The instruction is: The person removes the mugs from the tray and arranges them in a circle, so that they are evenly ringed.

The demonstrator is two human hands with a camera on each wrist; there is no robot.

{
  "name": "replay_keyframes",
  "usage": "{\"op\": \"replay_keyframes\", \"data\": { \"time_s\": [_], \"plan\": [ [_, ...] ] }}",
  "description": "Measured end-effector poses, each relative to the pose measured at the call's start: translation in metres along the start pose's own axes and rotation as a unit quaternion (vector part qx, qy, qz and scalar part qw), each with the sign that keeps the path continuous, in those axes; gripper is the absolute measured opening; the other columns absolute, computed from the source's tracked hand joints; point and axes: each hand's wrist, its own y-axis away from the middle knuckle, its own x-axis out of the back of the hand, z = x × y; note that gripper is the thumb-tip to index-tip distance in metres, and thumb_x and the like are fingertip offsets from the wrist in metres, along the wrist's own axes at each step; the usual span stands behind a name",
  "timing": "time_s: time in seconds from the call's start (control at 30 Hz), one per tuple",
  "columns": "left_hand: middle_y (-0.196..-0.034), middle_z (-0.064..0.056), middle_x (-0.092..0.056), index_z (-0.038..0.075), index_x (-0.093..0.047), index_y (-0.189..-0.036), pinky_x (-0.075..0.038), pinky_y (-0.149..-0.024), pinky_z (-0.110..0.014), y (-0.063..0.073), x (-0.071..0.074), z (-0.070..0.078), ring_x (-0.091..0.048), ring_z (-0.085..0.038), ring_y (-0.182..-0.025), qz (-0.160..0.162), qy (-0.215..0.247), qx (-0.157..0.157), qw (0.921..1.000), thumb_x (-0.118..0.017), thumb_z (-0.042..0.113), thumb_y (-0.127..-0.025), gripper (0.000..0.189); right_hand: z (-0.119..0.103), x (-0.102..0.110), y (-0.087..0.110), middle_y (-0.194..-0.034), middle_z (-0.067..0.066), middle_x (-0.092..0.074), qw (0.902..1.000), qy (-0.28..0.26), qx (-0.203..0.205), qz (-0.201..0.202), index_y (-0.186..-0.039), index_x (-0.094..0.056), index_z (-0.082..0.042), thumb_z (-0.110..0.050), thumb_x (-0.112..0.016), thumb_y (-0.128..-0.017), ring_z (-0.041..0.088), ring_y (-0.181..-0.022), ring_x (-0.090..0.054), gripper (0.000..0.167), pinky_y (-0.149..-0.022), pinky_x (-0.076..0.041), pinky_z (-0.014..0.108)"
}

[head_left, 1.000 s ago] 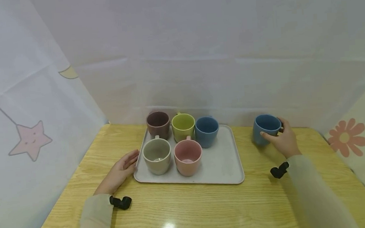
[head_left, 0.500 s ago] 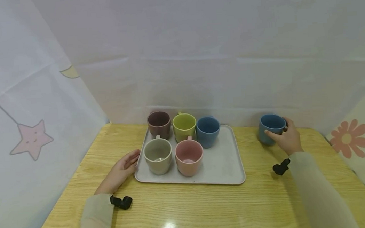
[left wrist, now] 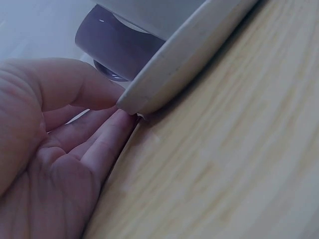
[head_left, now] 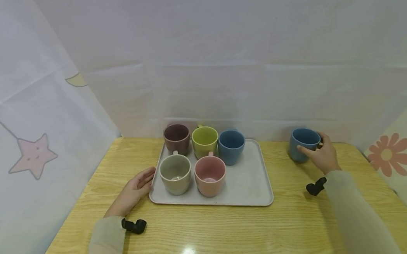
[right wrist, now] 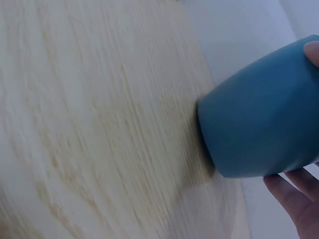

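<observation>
At the right back of the table my right hand (head_left: pixel 323 156) grips a blue mug (head_left: pixel 300 152) by its handle side, the thumb across its front. In the right wrist view this mug (right wrist: pixel 259 112) stands with its base right at the wood, fingers (right wrist: pixel 294 196) along its side. My left hand (head_left: pixel 134 191) rests beside a pale tray (head_left: pixel 249 186). Its fairly straight fingertips meet the tray's left rim, which the left wrist view shows close up. Upright on that tray are a brown mug (head_left: pixel 178 146), a yellow-green mug (head_left: pixel 204 146), another blue mug (head_left: pixel 231 152), an off-white mug (head_left: pixel 176 179) and a pink mug (head_left: pixel 209 181).
A wooden table (head_left: pixel 210 235) carries everything. White cloth (head_left: pixel 199 65) hangs right behind its back edge, with more printed cloth on both sides. Black cameras are strapped at the left wrist (head_left: pixel 134 226) and right wrist (head_left: pixel 316 186).
The right hand has shifted the blue mug slightly to the right along the back of the table, mostly in the earlier half second. The left hand and the tray have stayed put.
</observation>
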Motion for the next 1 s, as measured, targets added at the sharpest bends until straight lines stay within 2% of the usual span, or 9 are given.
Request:
{"op": "replay_keyframes", "data": {
  "time_s": [0.13, 0.3, 0.43, 0.6, 0.7, 0.83, 1.0],
  "plan": [
    [-0.162, -0.024, -0.028, -0.001, -0.025, -0.159, -0.038, -0.107, -0.014, 0.000, 0.000, -0.002, -0.024, -0.038, -0.150, 0.001, -0.001, -0.002, 1.0000, -0.053, 0.003, -0.104, 0.062, 0.006, 0.006, -0.001, -0.157, 0.033, -0.026, 0.9996, -0.012, -0.003, -0.025, -0.161, -0.012, 0.000, -0.046, -0.072, -0.093, 0.054, -0.133, -0.038, 0.102, -0.092, -0.049, 0.055],
    [-0.162, -0.023, -0.028, -0.001, -0.026, -0.159, -0.038, -0.107, -0.014, -0.001, 0.000, -0.002, -0.024, -0.037, -0.150, 0.001, -0.001, -0.003, 1.0000, -0.053, 0.004, -0.105, 0.061, 0.008, 0.012, -0.001, -0.158, 0.034, -0.020, 0.9981, -0.025, -0.003, -0.055, -0.161, -0.007, 0.001, -0.044, -0.071, -0.094, 0.058, -0.137, -0.032, 0.103, -0.100, -0.043, 0.067],
    [-0.162, -0.023, -0.028, -0.001, -0.026, -0.159, -0.038, -0.107, -0.014, 0.000, 0.001, -0.002, -0.024, -0.038, -0.150, 0.003, -0.003, -0.005, 1.0000, -0.053, 0.004, -0.105, 0.061, 0.005, 0.016, -0.002, -0.159, 0.035, -0.016, 0.9966, -0.026, -0.007, -0.078, -0.161, -0.002, 0.001, -0.043, -0.070, -0.095, 0.060, -0.139, -0.029, 0.105, -0.102, -0.041, 0.070],
    [-0.162, -0.023, -0.027, -0.001, -0.026, -0.159, -0.039, -0.106, -0.013, 0.000, 0.001, -0.002, -0.023, -0.038, -0.150, 0.001, -0.004, -0.006, 1.0000, -0.054, 0.004, -0.105, 0.061, 0.004, 0.019, -0.003, -0.162, 0.035, -0.010, 0.9963, -0.018, -0.010, -0.083, -0.162, 0.001, -0.002, -0.045, -0.070, -0.095, 0.059, -0.140, -0.026, 0.107, -0.102, -0.039, 0.072],
    [-0.162, -0.024, -0.027, -0.002, -0.026, -0.159, -0.039, -0.106, -0.014, 0.000, 0.001, -0.002, -0.023, -0.039, -0.150, 0.000, -0.004, -0.005, 1.0000, -0.053, 0.004, -0.105, 0.061, 0.000, 0.018, -0.001, -0.163, 0.031, -0.009, 0.9979, -0.034, -0.014, -0.054, -0.163, 0.000, -0.004, -0.047, -0.069, -0.094, 0.056, -0.143, -0.022, 0.107, -0.105, -0.036, 0.072],
    [-0.162, -0.024, -0.027, -0.002, -0.025, -0.159, -0.039, -0.107, -0.015, 0.000, 0.000, -0.001, -0.024, -0.038, -0.150, 0.003, -0.005, -0.002, 1.0000, -0.053, 0.003, -0.105, 0.061, -0.019, 0.010, 0.007, -0.160, 0.027, -0.019, 0.9972, -0.068, -0.006, 0.032, -0.162, -0.013, -0.004, -0.047, -0.065, -0.097, 0.047, -0.144, -0.025, 0.094, -0.115, -0.031, 0.063],
    [-0.163, -0.024, -0.027, -0.002, -0.025, -0.159, -0.039, -0.108, -0.015, 0.000, 0.000, 0.000, -0.023, -0.038, -0.150, 0.005, -0.003, 0.001, 1.0000, -0.052, 0.002, -0.105, 0.060, -0.050, -0.009, 0.025, -0.144, 0.026, -0.036, 0.9858, -0.058, 0.063, 0.144, -0.150, -0.040, 0.001, -0.028, -0.065, -0.099, 0.041, -0.132, -0.037, 0.064, -0.114, -0.033, 0.056]
  ]
}}
